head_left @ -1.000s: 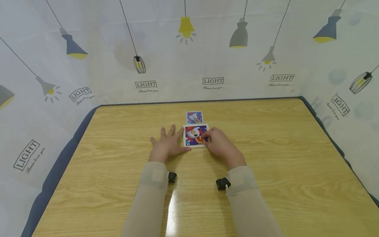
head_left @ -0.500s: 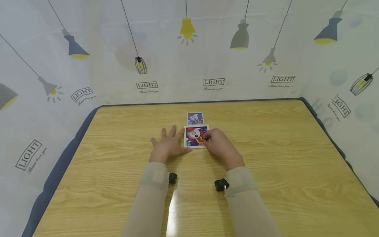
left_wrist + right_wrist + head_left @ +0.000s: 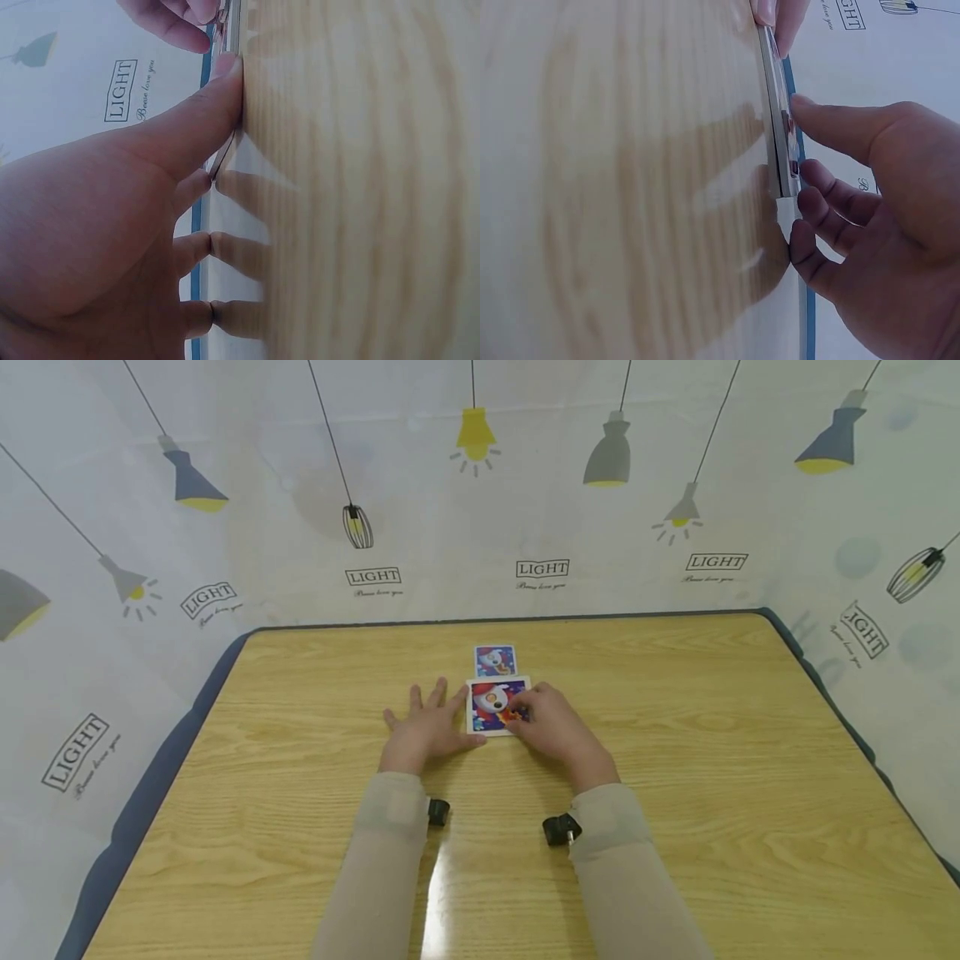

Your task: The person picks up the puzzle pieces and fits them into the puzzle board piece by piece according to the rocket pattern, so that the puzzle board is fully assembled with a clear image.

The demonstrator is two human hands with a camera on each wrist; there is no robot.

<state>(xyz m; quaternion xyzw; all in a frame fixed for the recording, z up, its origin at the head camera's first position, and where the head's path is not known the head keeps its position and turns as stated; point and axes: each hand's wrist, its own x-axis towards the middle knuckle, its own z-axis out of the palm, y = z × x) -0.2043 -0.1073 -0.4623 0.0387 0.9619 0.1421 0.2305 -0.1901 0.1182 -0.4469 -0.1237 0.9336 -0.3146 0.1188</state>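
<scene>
A white-framed picture puzzle (image 3: 491, 706) with a cartoon figure on dark blue lies flat between both hands. My left hand (image 3: 427, 727) has its fingers spread straight on the table; its forefinger lies by the puzzle's left edge and its thumb (image 3: 214, 97) presses the near edge. Over the right side of the puzzle, my right hand (image 3: 555, 722) has curled fingers, with thumb and forefinger about a small piece (image 3: 793, 169) that sticks up slightly from the surface. Those fingers hide much of the piece. Just behind the puzzle sits a smaller card (image 3: 495, 661) with the same picture.
The wood-grain table (image 3: 712, 735) reaches back to a dark blue border and a white cloth backdrop (image 3: 420, 468) printed with lamps. A small black camera (image 3: 438, 812) is strapped at the left wrist, another black camera (image 3: 561, 829) at the right.
The right thumb and fingertips have shifted slightly left over the puzzle. My left hand stays in place beside it; the whole view has drifted a little.
</scene>
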